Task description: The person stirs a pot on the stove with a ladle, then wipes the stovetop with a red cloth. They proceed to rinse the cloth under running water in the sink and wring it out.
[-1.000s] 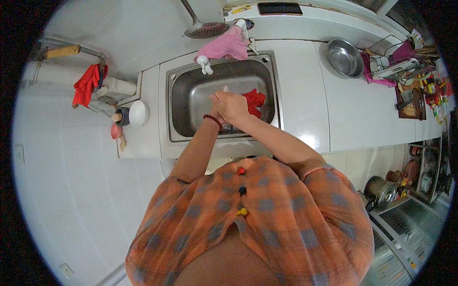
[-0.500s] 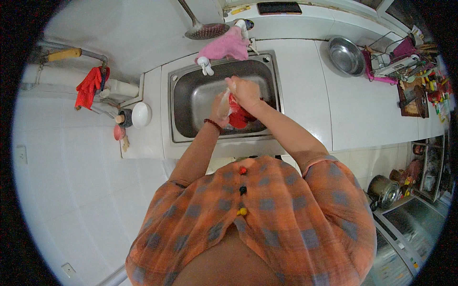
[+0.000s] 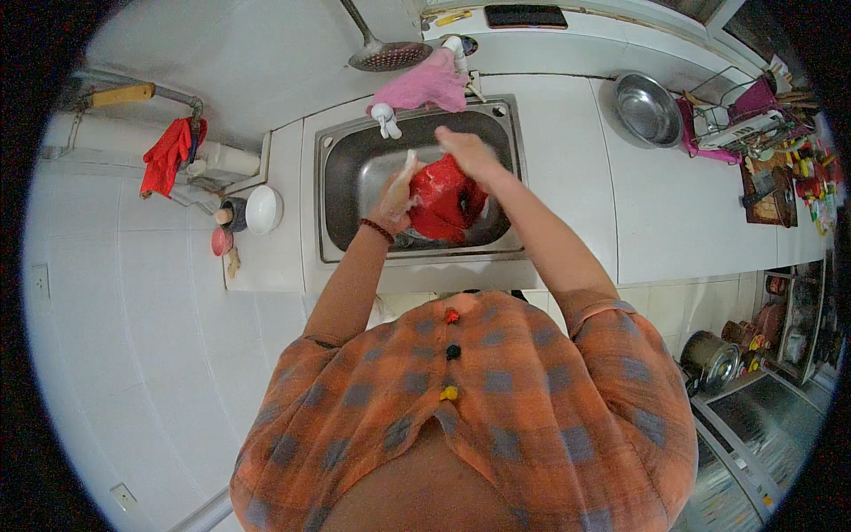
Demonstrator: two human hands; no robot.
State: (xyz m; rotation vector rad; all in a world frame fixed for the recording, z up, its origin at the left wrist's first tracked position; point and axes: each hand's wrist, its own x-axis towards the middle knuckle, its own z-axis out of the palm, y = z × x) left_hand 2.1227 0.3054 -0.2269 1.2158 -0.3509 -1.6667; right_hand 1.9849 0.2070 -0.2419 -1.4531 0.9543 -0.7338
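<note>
A wet red cloth with some white suds on it is spread between my hands, over the basin of the steel sink. My left hand, foamy and wearing a dark bead bracelet at the wrist, grips the cloth's left side. At the upper right of the cloth, my right hand holds it, its fingers pointing toward the upper left and partly hidden. A white faucet, draped with a pink cloth, stands at the sink's back edge.
A white bowl sits on the left counter, near red gloves hanging on a pipe. To the right are a metal bowl and a dish rack. A skimmer hangs above the faucet; a phone lies on the ledge.
My hands have moved apart from a close clasp, the left one toward the lower left. The bunched red cloth has opened out between them and shows a larger surface.
</note>
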